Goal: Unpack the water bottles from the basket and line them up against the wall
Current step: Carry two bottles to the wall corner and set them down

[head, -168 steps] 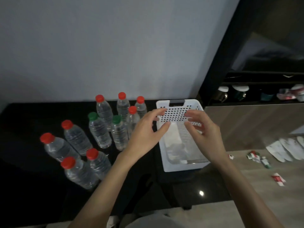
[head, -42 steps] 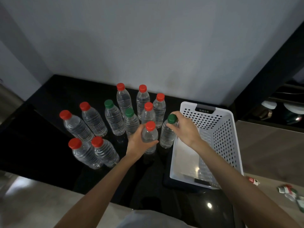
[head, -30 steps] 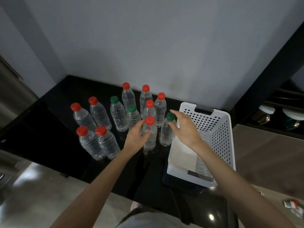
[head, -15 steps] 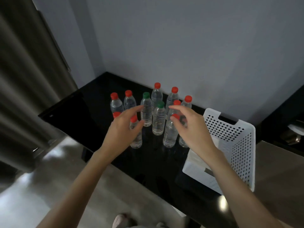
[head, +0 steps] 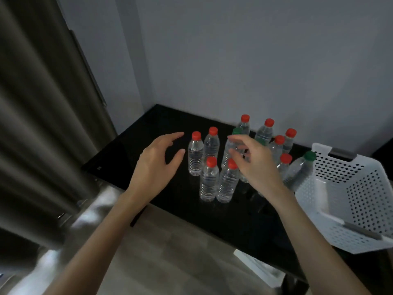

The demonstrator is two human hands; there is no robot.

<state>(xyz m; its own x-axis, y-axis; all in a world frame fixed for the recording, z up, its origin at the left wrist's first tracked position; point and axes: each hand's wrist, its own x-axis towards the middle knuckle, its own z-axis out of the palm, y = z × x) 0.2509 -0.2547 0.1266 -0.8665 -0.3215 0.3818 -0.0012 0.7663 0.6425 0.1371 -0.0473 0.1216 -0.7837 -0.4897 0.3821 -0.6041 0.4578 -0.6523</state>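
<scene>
Several clear water bottles with red or green caps stand clustered on the black table [head: 131, 145]. The leftmost red-capped bottle [head: 195, 154] stands just right of my left hand [head: 157, 165], which is open and holds nothing. My right hand [head: 253, 160] hovers open over the cluster's middle, hiding parts of some bottles. Two red-capped bottles [head: 209, 179] [head: 227, 182] stand nearest me. A green-capped bottle [head: 299, 169] stands beside the white perforated basket [head: 350, 199], whose visible inside holds no bottles.
A grey wall [head: 255, 60] rises behind the table; the back bottles stand close to it. A grey curtain [head: 38, 124] hangs on the left beside the table's left edge. Pale floor shows in front of the table.
The view swung left. Both hands left the two bottles they set down by the basket and moved left over the cluster; the left hand is now beside the leftmost bottle.
</scene>
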